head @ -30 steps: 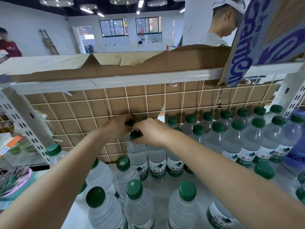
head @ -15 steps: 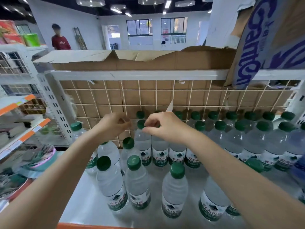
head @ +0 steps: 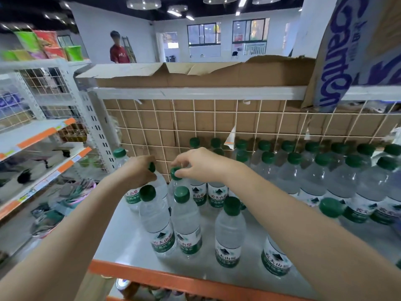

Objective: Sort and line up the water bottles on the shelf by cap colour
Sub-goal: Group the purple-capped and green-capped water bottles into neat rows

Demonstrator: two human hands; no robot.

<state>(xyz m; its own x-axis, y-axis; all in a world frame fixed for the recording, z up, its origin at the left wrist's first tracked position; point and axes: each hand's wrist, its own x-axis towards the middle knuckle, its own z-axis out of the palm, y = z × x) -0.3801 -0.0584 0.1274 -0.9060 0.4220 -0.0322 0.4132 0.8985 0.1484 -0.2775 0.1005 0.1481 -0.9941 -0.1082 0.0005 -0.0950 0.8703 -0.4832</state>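
Both hands have come forward off the back row: left hand (head: pixel 138 170) grips one green-capped bottle (head: pixel 159 183) by its neck, right hand (head: pixel 200 164) pinches the cap (head: pixel 175 173) alongside, centre frame — two stragglers joining the line.

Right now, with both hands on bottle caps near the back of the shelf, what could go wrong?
1. The left hand and right hand each grip a bottle only at its cap, so a bottle could swing or slip when lifted.
2. Both forearms reach over the loose front bottles; a lowered arm could probably knock one over.
3. Those front bottles stand near the orange shelf edge, so a toppled one might roll off.
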